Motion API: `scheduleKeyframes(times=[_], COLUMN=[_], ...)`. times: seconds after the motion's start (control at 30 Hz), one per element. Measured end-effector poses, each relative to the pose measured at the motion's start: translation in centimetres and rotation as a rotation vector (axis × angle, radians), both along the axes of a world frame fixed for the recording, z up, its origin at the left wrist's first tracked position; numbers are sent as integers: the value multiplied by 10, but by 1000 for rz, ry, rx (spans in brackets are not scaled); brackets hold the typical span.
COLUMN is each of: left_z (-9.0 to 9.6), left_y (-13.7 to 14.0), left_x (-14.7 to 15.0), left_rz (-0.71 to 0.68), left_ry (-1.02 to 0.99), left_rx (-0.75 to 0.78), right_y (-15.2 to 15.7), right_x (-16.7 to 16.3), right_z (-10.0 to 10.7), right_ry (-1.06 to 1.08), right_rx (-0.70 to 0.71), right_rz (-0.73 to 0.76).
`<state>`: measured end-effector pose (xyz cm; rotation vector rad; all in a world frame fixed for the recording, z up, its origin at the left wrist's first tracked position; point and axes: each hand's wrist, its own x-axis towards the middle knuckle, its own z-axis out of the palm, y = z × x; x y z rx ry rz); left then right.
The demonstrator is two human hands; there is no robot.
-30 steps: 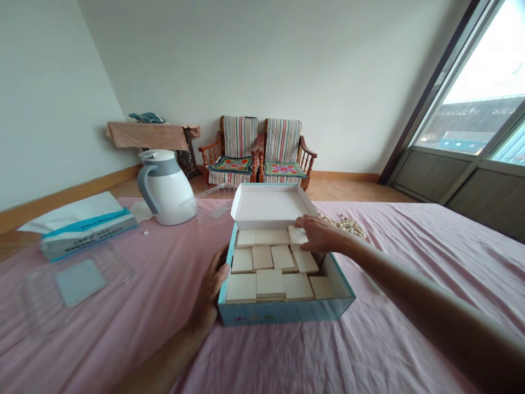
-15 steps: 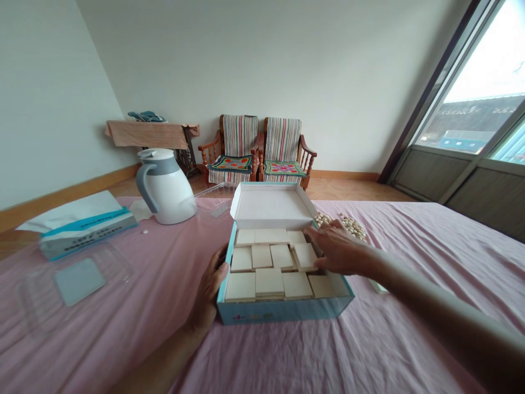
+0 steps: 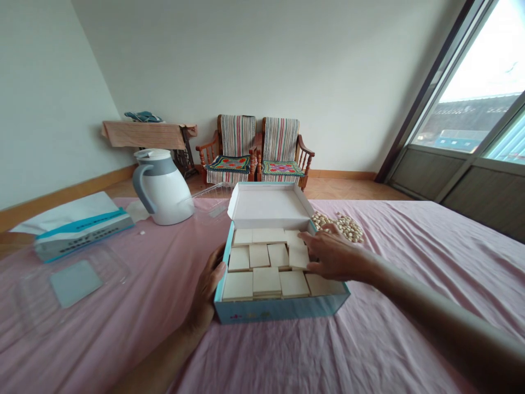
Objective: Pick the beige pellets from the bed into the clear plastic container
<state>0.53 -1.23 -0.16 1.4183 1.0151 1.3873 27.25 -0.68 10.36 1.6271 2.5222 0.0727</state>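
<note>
blue box (image 3: 287, 310), one; two hands (image 3: 207, 289) at it; two chairs (image 3: 238, 137).

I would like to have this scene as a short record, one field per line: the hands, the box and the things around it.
Left hand: against the left side of the box
Right hand: fingertips at the squares on the box's right side; grip unclear
Lid: open, at the far side
Squares: pale, in three rows inside the box
Left of box: jug, tissue pack
Right, beyond the right hand: pile of nut-like pieces
Under box: pink cloth
Background: two chairs
</note>
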Motion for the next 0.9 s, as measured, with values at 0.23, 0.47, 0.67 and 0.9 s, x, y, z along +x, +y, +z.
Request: scheduleKeyframes(times=[0.23,0.47,0.67,0.9], left_z=[-2,-1,-2,-2], left_y=[0,0,0,0], left_x=[-1,-1,-2,-1], left_rz=[-27,-7,-20,-34], left_ry=[-3,6,-1,-18], left_rx=[0,14,0,-13], right_y=[29,47,30,2], right_x=[-15,-23,-4,2], right_z=[-2,-16,-2,-11], right_ry=[-108,-47,40,162], right_rx=[70,83,107,-42], right_rz=[-94,-146,-119,125])
